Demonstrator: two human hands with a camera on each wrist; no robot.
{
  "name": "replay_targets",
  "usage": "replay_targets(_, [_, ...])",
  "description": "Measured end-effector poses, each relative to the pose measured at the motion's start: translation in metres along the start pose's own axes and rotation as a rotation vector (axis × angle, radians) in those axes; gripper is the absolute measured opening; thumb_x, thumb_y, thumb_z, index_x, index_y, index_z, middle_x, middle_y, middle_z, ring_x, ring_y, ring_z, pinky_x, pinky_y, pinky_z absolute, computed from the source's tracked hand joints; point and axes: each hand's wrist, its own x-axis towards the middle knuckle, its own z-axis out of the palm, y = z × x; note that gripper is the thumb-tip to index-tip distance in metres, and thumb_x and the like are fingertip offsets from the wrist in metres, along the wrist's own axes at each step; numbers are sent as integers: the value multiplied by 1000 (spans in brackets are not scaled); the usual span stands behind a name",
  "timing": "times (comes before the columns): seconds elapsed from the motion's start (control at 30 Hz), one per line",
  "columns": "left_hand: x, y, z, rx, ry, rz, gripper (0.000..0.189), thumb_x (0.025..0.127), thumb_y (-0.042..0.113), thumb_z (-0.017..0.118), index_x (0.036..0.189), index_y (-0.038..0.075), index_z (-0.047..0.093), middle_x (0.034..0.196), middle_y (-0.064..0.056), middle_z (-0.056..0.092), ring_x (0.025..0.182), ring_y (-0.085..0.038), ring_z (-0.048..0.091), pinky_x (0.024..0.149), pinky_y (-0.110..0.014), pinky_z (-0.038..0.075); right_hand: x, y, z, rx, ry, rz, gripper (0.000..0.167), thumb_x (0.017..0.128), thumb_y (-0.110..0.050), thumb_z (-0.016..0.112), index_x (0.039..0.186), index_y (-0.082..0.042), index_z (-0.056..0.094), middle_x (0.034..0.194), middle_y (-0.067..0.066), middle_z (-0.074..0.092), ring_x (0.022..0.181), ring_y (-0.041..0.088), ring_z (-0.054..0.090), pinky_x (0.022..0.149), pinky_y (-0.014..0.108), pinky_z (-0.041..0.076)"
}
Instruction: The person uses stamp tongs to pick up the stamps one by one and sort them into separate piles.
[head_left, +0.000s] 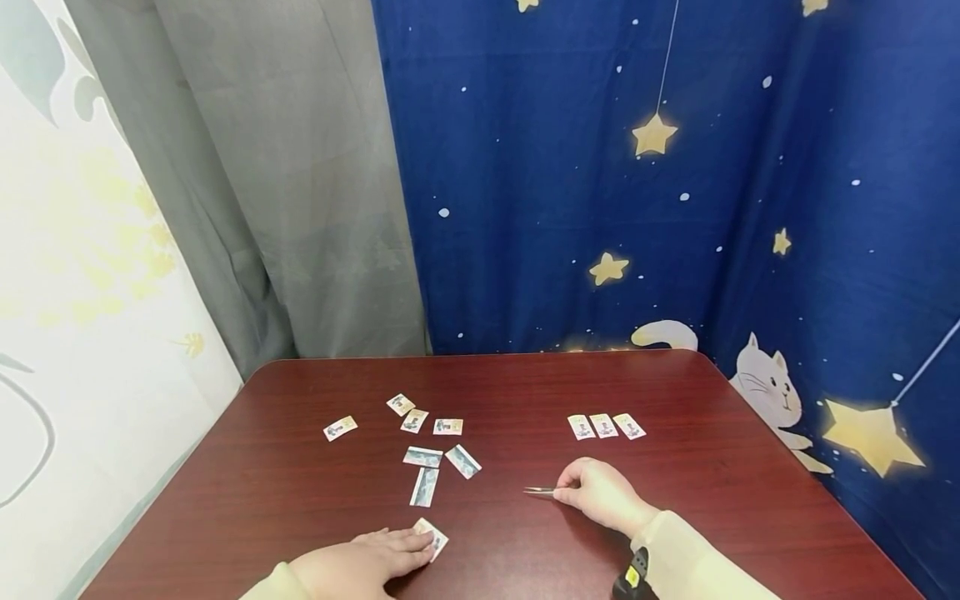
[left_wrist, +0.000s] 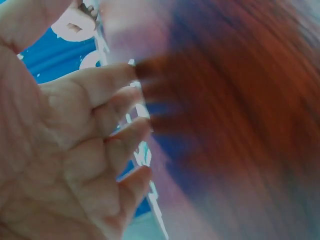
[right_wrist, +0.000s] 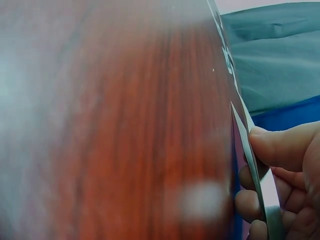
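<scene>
My left hand (head_left: 363,562) lies low over the table, its fairly straight fingertips on a small picture card (head_left: 430,537) and covering part of it. In the left wrist view, the palm and extended fingers (left_wrist: 107,107) show, with no object gripped. Pinched between thumb and fingers of my right hand (head_left: 603,496) is a pair of metal tweezers (head_left: 540,491). Their pointed tips face left, above bare tabletop. The right wrist view shows the thumb pressing along the tweezers (right_wrist: 260,185) from one side, with curled fingers on the other.
Three cards (head_left: 603,426) stand in a row at the back right of the dark red table (head_left: 517,392). Several similar cards (head_left: 447,427) lie scattered at the back left. Nearer are three grey-blue cards (head_left: 424,487). Curtains (head_left: 525,208) hang behind the far edge.
</scene>
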Motion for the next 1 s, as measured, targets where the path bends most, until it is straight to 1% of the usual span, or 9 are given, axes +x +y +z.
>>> replay_targets(0.07, [7,1,1,-14,15,29,74,90,66,47,146,18,44,151,1,39,138,-16,35,107,-38,36,0,-1,1,6,-5,-2,18,78,-24,77,67,-26,62,73,-15,51,66,1,46,62,26,41])
replay_targets(0.17, [14,1,3,-33,38,51,74,90,65,49,146,17,44,151,-1,39,139,-17,34,108,-38,36,0,-2,2,11,-11,-6,18,78,-24,77,67,-26,62,73,-15,51,66,1,46,62,26,41])
replay_targets(0.33, [21,2,6,-20,105,76,69,90,62,53,142,17,49,147,-3,44,138,-17,36,106,-44,36,-1,-2,2,17,-12,-4,18,78,-24,77,68,-26,62,73,-15,51,66,1,46,62,26,41])
replay_targets(0.4, [23,3,8,9,139,85,66,90,60,53,140,16,52,145,-3,47,136,-17,39,105,-47,37,-1,-2,2,21,-11,0,18,78,-24,77,68,-26,62,73,-15,51,66,1,46,62,26,41])
replay_targets(0.5, [25,4,10,71,159,82,66,91,61,51,139,15,52,141,-1,50,133,-16,43,103,-50,37,-2,-2,2,34,-9,6,18,78,-24,77,68,-25,63,73,-14,52,66,2,46,62,26,41])
replay_targets(0.6, [27,5,11,151,167,88,73,90,66,46,141,14,51,139,0,50,131,-16,44,101,-52,38,-2,-3,2,45,-6,10,18,78,-24,77,68,-24,63,73,-14,52,66,2,46,62,26,41])
replay_targets(0.73, [29,7,13,243,188,115,78,90,70,41,142,12,50,138,0,47,131,-19,43,100,-51,40,-2,-3,3,60,-5,8,18,78,-24,77,67,-24,63,72,-14,51,66,1,46,62,25,40])
replay_targets(0.83, [30,8,14,285,194,111,77,91,70,39,141,14,50,142,1,48,134,-19,41,101,-51,39,-2,-4,4,71,-7,3,17,79,-24,77,68,-25,63,71,-14,52,67,2,46,62,25,40])
replay_targets(1.0, [32,12,11,341,170,85,74,92,70,34,141,18,51,144,2,49,135,-14,40,102,-50,37,-2,-4,6,78,-11,4,15,79,-24,76,69,-26,65,72,-15,54,68,2,47,64,26,41])
